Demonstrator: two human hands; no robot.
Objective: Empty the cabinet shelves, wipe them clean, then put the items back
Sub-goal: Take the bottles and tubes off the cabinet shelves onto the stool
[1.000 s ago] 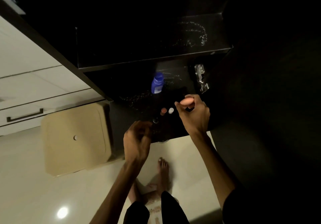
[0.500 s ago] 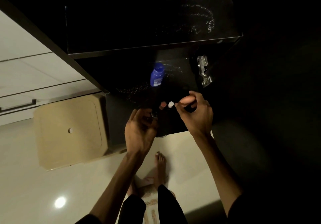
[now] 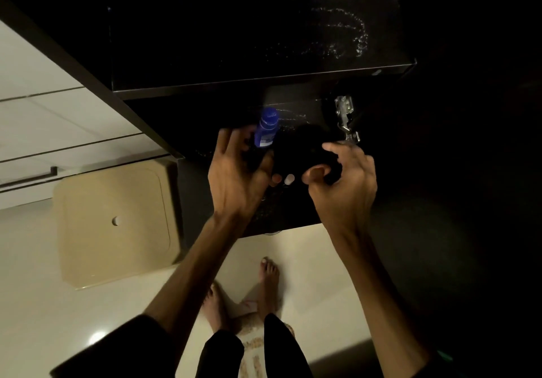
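Note:
Inside a dark cabinet, the upper shelf (image 3: 234,54) shows wet streaks at its right end. A blue bottle (image 3: 266,127) stands on the lower shelf (image 3: 293,213). In front of it are two small caps, one reddish (image 3: 276,180) and one white (image 3: 289,178). My right hand (image 3: 344,189) grips a round black object (image 3: 302,151) above the lower shelf. My left hand (image 3: 234,178) is raised at that object's left side with fingers curved beside the blue bottle. Darkness hides whether it holds anything.
A metal hinge (image 3: 345,116) sits on the cabinet's right wall. A beige square-lidded bin (image 3: 114,222) stands on the pale floor at the left, below white drawers (image 3: 44,131). My bare feet (image 3: 268,275) are below the shelf edge.
Both hands rose toward the blue bottle. The pink thing once at my right fingertips is gone from sight; a round black object is now between my hands.

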